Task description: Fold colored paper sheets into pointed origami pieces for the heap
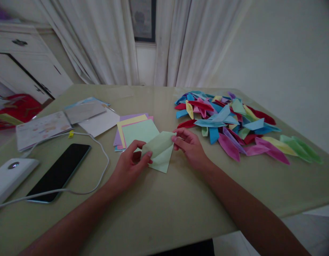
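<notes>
Between my hands is a pale green sheet of paper (161,156), partly folded, with a crease running across it. My left hand (132,161) pinches its left edge between thumb and fingers. At the upper right corner, my right hand (189,145) grips the same sheet with thumb and fingertips. Just behind my left hand lies a stack of coloured paper sheets (139,131), a light green one on top and purple, yellow, pink and blue edges showing beneath. To the right of my right hand spreads a heap of folded paper pieces (223,117) in many colours.
On the left of the table (159,213) lie a black phone (60,172), a white power bank (13,177) and a looping white cable (107,160). Printed papers and envelopes (44,128) lie behind them. Curtains (100,42) hang beyond the far edge.
</notes>
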Available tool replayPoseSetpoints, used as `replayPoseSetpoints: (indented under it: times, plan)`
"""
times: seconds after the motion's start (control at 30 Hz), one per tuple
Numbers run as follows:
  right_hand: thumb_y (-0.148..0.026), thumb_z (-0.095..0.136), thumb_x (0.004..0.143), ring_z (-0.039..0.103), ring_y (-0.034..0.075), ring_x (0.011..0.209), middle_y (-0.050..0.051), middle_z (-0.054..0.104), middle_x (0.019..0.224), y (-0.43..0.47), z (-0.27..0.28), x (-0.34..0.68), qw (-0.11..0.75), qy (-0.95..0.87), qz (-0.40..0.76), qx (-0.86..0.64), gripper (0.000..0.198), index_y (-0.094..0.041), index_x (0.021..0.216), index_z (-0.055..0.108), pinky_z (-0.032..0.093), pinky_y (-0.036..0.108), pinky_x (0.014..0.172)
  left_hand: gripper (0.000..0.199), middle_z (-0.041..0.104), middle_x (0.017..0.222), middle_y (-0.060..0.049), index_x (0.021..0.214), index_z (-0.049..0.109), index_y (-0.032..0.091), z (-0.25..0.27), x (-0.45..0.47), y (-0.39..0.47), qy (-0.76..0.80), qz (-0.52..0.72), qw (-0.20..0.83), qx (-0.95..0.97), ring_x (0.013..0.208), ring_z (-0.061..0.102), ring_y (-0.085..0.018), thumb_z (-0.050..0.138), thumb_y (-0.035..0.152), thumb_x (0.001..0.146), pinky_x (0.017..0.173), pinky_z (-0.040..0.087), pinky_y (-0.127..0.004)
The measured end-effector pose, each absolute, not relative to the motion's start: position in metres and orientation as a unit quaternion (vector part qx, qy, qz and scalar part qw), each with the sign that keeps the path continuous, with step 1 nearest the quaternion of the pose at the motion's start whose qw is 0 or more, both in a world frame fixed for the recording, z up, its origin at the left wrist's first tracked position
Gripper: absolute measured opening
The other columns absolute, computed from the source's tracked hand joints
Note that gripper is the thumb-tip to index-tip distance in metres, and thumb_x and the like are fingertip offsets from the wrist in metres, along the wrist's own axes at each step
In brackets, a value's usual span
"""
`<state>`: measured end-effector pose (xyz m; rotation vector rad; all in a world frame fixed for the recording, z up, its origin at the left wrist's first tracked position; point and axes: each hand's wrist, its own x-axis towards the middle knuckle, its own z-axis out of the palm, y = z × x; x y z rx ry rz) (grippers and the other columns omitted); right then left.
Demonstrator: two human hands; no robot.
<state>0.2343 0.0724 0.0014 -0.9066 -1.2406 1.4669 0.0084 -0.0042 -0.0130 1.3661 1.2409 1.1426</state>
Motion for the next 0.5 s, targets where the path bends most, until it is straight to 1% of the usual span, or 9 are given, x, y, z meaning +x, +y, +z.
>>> replayPoseSetpoints:
  times: [0.07, 0.17, 0.27, 0.33, 0.4, 0.5]
  plan:
    - [-0.036, 0.088, 0.078, 0.06, 0.01, 0.062, -0.003, 0.066, 0.082, 0.073, 0.002, 0.234, 0.495, -0.508, 0.597, -0.373, 0.03, -0.021, 0.094, 0.067, 0.049, 0.025, 0.059, 0.03, 0.071, 0.086, 0.001, 0.109, 0.054, 0.024, -0.013, 0.008, -0.004, 0.484, 0.477, 0.492, 0.545, 0.075, 0.072, -0.018, 0.074, 0.04, 0.092, 0.068, 0.059, -0.029]
    - [-0.034, 0.087, 0.079, 0.061, 0.01, 0.064, -0.004, 0.064, 0.083, 0.073, 0.003, 0.234, 0.51, -0.507, 0.589, -0.368, 0.034, -0.024, 0.1, 0.063, 0.05, 0.024, 0.059, 0.029, 0.071, 0.092, -0.001, 0.114, 0.061, 0.023, -0.01, 0.009, -0.003, 0.463, 0.495, 0.485, 0.552, 0.079, 0.07, -0.017, 0.074, 0.038, 0.092, 0.071, 0.06, -0.03]
    - [-0.034, 0.085, 0.08, 0.057, 0.009, 0.059, -0.005, 0.06, 0.083, 0.073, 0.004, 0.235, 0.513, -0.517, 0.572, -0.376, 0.036, -0.025, 0.105, 0.061, 0.047, 0.023, 0.054, 0.023, 0.072, 0.1, -0.005, 0.11, 0.071, 0.022, -0.004, 0.009, -0.002, 0.45, 0.503, 0.457, 0.58, 0.078, 0.067, -0.015, 0.071, 0.039, 0.095, 0.071, 0.06, -0.028]
    - [-0.035, 0.083, 0.082, 0.055, 0.008, 0.056, -0.004, 0.061, 0.088, 0.073, 0.004, 0.235, 0.509, -0.53, 0.561, -0.382, 0.033, -0.025, 0.105, 0.062, 0.046, 0.023, 0.051, 0.021, 0.073, 0.104, -0.007, 0.105, 0.075, 0.021, 0.0, 0.009, -0.001, 0.446, 0.507, 0.435, 0.595, 0.079, 0.067, -0.016, 0.069, 0.04, 0.096, 0.07, 0.059, -0.027]
    - [-0.035, 0.082, 0.084, 0.059, 0.008, 0.058, -0.002, 0.063, 0.095, 0.073, 0.005, 0.235, 0.505, -0.54, 0.557, -0.379, 0.029, -0.024, 0.102, 0.062, 0.05, 0.025, 0.055, 0.023, 0.075, 0.104, -0.007, 0.098, 0.077, 0.02, 0.0, 0.008, 0.0, 0.458, 0.506, 0.407, 0.607, 0.083, 0.069, -0.017, 0.066, 0.041, 0.098, 0.071, 0.059, -0.028]
    - [-0.035, 0.08, 0.086, 0.07, 0.014, 0.074, 0.001, 0.068, 0.101, 0.071, 0.005, 0.235, 0.502, -0.551, 0.558, -0.366, 0.024, -0.024, 0.099, 0.063, 0.057, 0.03, 0.07, 0.028, 0.077, 0.097, -0.006, 0.092, 0.079, 0.02, -0.001, 0.007, 0.002, 0.495, 0.5, 0.358, 0.614, 0.084, 0.07, -0.018, 0.063, 0.042, 0.1, 0.075, 0.058, -0.029]
